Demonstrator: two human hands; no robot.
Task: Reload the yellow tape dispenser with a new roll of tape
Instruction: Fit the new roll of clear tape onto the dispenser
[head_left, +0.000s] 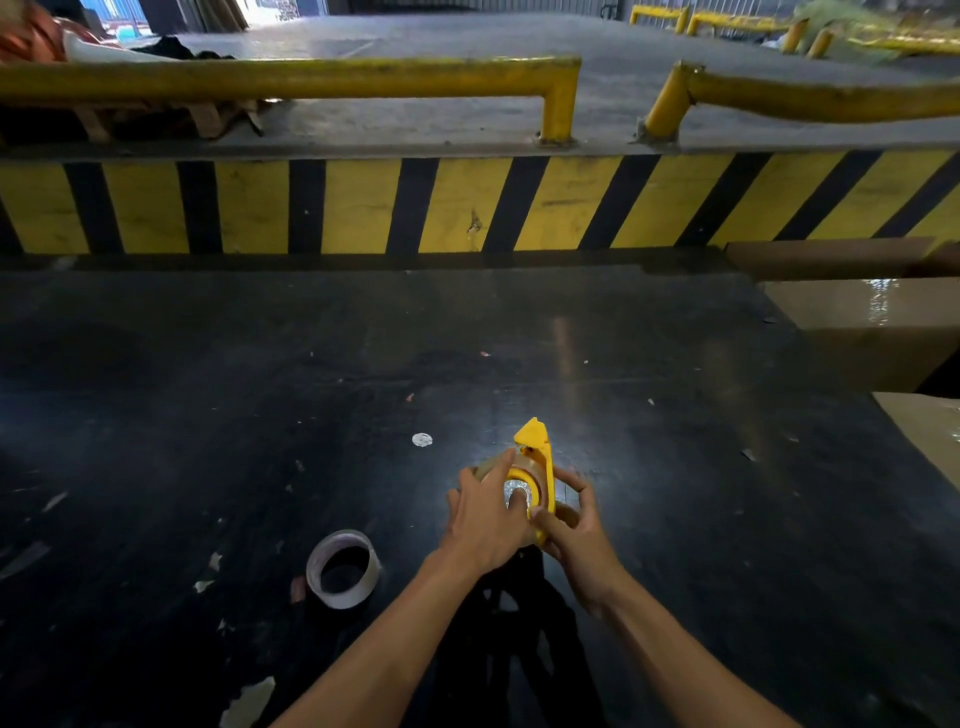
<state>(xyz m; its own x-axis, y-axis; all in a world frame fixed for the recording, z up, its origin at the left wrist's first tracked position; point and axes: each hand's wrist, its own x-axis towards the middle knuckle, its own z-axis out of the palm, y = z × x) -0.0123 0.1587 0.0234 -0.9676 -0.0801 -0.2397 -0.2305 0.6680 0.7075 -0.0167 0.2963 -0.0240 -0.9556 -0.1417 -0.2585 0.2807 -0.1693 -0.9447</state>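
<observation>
- Two hands work together on one yellow tape dispenser (537, 457), held just above the dark surface (208, 389).
- Left hand (485, 519) is closed around a brownish roll of tape (532, 475), fingers over its rim and one fingertip pressed at the hub in the middle.
- Right hand (571, 519) grips the dispenser's body from the other side, thumb and fingers wrapped around its lower part.
- Judging by this, the step in hand is seating the new roll on the dispenser's hub; it looks mostly on, though I cannot tell whether it is fully pushed home.
- Next move likely calls for a firm push from the left hand while the right braces, then finding the loose end and leading it toward the pointed tip beyond the fingers.
- Count: one dispenser, one roll in the hands, and one pale, nearly spent roll (343, 569) lying apart, left of the left wrist.
- Several paper scraps lie scattered around; boxes (857, 332) stand well off to the right.
</observation>
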